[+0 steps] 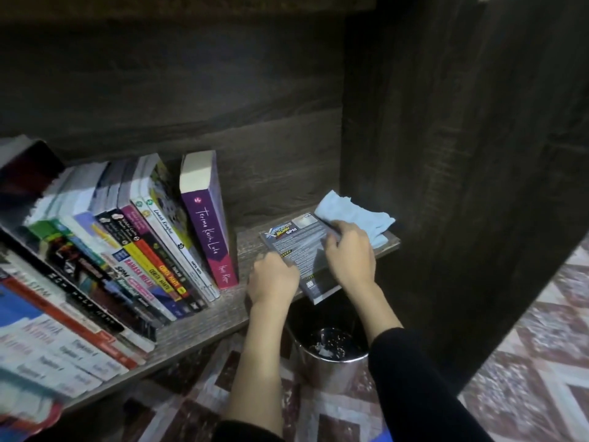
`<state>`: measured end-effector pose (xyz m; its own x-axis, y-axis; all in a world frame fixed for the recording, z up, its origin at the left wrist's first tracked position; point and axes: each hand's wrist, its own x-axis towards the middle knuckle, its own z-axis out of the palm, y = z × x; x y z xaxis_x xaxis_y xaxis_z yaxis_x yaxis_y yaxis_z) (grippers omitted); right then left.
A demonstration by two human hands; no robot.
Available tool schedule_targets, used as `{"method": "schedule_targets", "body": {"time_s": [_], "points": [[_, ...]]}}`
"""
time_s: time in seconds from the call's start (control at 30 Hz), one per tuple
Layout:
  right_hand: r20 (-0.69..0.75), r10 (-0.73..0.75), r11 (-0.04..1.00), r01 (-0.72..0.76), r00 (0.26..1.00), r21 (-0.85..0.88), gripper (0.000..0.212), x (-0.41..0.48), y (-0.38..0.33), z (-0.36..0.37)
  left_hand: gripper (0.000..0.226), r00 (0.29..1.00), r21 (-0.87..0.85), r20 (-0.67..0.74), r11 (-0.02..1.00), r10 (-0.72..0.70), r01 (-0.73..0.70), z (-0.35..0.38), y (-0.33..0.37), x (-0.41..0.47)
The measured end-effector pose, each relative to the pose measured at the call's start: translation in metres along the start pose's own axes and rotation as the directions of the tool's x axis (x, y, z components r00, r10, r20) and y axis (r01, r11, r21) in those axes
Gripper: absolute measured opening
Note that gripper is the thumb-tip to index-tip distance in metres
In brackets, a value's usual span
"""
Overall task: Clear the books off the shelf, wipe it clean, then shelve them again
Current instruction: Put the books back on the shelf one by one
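A grey "Xpress" SPM book [294, 247] lies flat at the right end of the dark wooden shelf [197, 323], its near corner jutting past the front edge. My left hand [272, 277] grips its left edge with curled fingers. My right hand [350, 250] curls over its right side. Behind that hand a light blue cloth [353, 215] lies crumpled on the shelf, against the side panel. A purple book [207, 224] stands beside a leaning row of several books [127, 260] on the left.
The dark side panel [446, 186] of the bookcase rises right of the cloth. Below the shelf a shiny metal bin [331, 358] stands on a patterned floor [535, 362]. More books [38, 352] lean at the far left.
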<state>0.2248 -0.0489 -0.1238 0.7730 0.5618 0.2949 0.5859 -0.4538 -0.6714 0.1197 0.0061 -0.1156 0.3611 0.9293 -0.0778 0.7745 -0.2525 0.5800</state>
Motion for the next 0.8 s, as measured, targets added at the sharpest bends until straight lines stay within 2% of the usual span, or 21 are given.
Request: {"method": "schedule_targets", "body": {"time_s": [0.07, 0.13, 0.23, 0.33, 0.47, 0.53, 0.63, 0.73, 0.8], "points": [[0.033, 0.021, 1.000, -0.020, 0.999, -0.023, 0.038, 0.001, -0.002, 0.004, 0.032, 0.999, -0.013, 0.033, 1.000, -0.012, 0.013, 0.000, -0.005, 0.002], [0.099, 0.108, 0.988, -0.095, 0.989, -0.121, 0.041, 0.000, 0.004, 0.006, 0.034, 0.998, 0.012, 0.069, 1.000, -0.007, 0.007, 0.002, -0.007, 0.002], [0.138, 0.171, 0.952, -0.128, 0.975, -0.277, 0.041, -0.001, 0.011, 0.012, 0.042, 0.991, 0.132, 0.131, 0.991, 0.003, -0.020, 0.004, -0.006, 0.001], [0.122, 0.197, 0.952, -0.160, 0.973, -0.260, 0.040, 0.000, 0.013, 0.011, 0.045, 0.988, 0.135, 0.153, 0.991, -0.020, 0.000, 0.007, -0.002, 0.000], [0.174, 0.312, 0.943, -0.283, 0.934, -0.174, 0.038, 0.002, 0.014, 0.010, 0.042, 0.980, -0.068, 0.168, 0.990, -0.109, 0.121, 0.010, -0.003, 0.008], [0.212, 0.375, 0.927, -0.365, 0.903, -0.084, 0.038, 0.003, 0.014, 0.011, 0.047, 0.978, -0.251, 0.152, 0.951, -0.146, 0.181, 0.015, -0.005, 0.014], [0.295, 0.423, 0.869, -0.476, 0.857, 0.135, 0.038, 0.005, 0.013, 0.015, 0.050, 0.982, -0.571, 0.078, 0.800, -0.169, 0.183, 0.038, -0.018, 0.041], [0.354, 0.465, 0.759, -0.571, 0.812, 0.312, 0.033, 0.003, 0.009, 0.009, 0.044, 0.982, -0.706, 0.101, 0.683, -0.162, 0.186, 0.025, -0.009, 0.031], [0.410, 0.462, 0.642, -0.616, 0.786, 0.457, 0.022, 0.002, 0.008, 0.001, 0.035, 0.979, -0.770, 0.121, 0.606, -0.165, 0.198, 0.017, -0.005, 0.022]]}}
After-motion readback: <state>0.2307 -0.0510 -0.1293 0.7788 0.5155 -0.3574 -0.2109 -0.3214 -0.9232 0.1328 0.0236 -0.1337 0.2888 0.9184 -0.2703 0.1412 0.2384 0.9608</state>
